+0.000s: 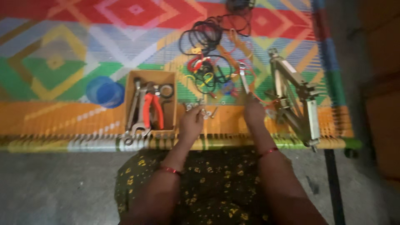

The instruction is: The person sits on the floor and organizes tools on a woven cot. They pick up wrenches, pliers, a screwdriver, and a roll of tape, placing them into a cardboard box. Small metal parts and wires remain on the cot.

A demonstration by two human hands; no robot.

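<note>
Now we see left hand (191,123) resting on woven mat (62,62), fingers curled loosely over small nuts and bolts (203,110); whether it pinches one, we cannot tell. Right hand (253,111) closed around lower end of wrench (243,76), which points away from us. Cardboard box (151,76) just left of left hand, holding red-handled pliers (152,110) and spanners. Blue lid (105,92) left of box. Tangle of wires (210,50) beyond hands. Folded metal frame (296,98) right of right hand. Picture blurred.
</note>
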